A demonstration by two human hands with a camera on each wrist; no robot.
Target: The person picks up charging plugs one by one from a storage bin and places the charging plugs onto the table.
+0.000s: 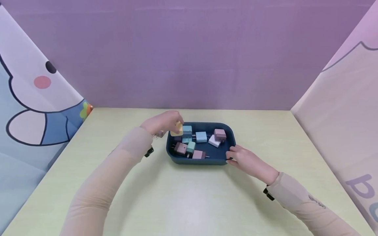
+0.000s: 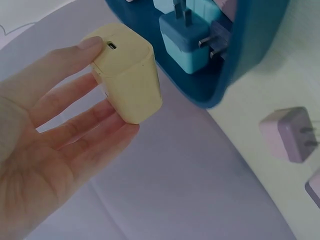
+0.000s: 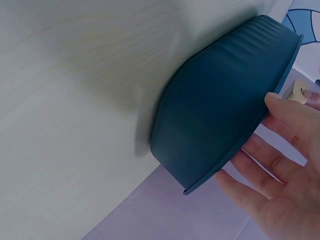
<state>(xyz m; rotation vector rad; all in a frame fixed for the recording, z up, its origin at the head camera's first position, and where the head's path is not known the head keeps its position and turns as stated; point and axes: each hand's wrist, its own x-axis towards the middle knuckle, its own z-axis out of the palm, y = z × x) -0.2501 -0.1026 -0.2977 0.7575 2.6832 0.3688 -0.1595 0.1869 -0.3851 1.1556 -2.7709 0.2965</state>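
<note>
My left hand [image 1: 165, 121] pinches a yellow charger plug [image 2: 131, 82] between thumb and fingertips, at the left end of a dark blue bin [image 1: 203, 162]. A small port shows on the plug's face in the left wrist view. My right hand [image 1: 246, 159] grips the bin's rim at its front right corner, thumb and fingers along the edge in the right wrist view. Inside the bin lie several plugs, among them a light blue plug [image 1: 201, 137], a white plug [image 1: 214, 141], a mauve plug [image 1: 220, 134] and a mint plug [image 1: 191, 147].
A pink and mauve plug [image 2: 287, 134] lies on the table [image 1: 189, 200] outside the bin, with part of another plug [image 2: 315, 186] near it. Behind the table rises a purple backdrop [image 1: 189, 55], with printed cloth panels at both sides.
</note>
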